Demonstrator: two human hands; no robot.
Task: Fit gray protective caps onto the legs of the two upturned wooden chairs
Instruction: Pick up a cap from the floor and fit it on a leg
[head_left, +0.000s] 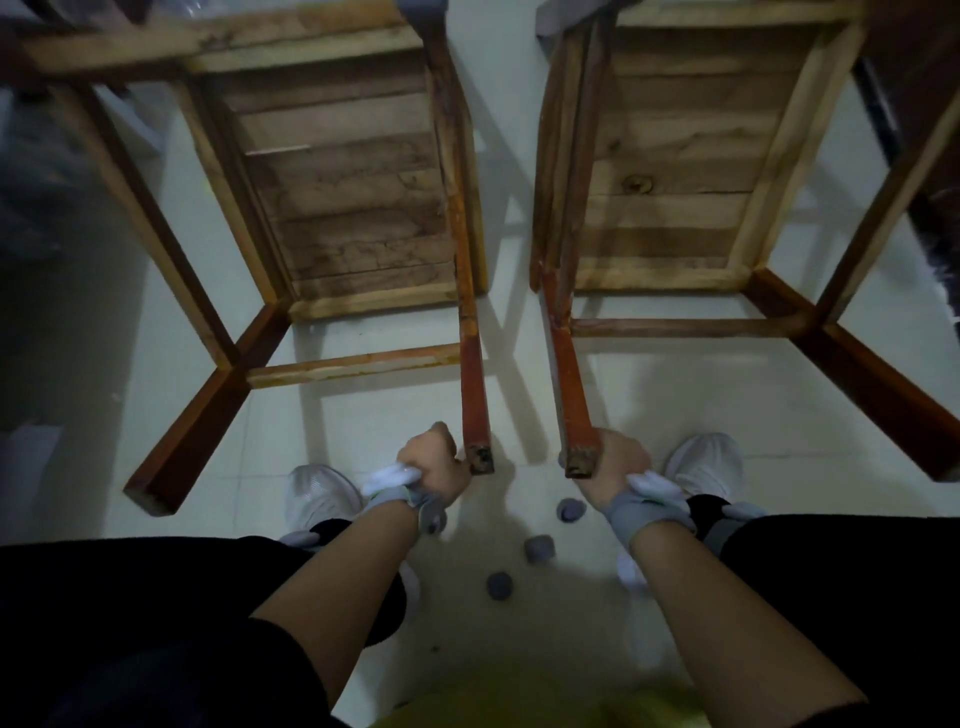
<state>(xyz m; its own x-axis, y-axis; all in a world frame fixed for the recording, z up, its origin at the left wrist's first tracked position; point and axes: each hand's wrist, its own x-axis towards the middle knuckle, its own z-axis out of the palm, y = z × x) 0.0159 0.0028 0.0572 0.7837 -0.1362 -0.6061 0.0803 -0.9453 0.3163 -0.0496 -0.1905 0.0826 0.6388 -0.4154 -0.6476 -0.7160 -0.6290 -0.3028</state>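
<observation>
Two upturned wooden chairs, left chair (332, 208) and right chair (675, 182), side by side on the pale tiled floor (519, 374), seat undersides facing the camera. Left hand (435, 467) clenched beside the bare end of the left chair's near leg (475, 405); right hand (615, 465) grasping the right chair's near leg (571, 410). Three gray caps (540, 548) loose on the floor between the wrists; gray-capped legs at top edge.

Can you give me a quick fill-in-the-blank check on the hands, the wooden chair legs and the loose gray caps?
1. The left hand touches the near inner leg of the ____ upturned wooden chair.
2. The right hand grips a red-brown leg whose end is ____ of any cap.
3. ____ loose gray caps lie on the pale tiled floor.

Missing words: left; bare; three
</observation>
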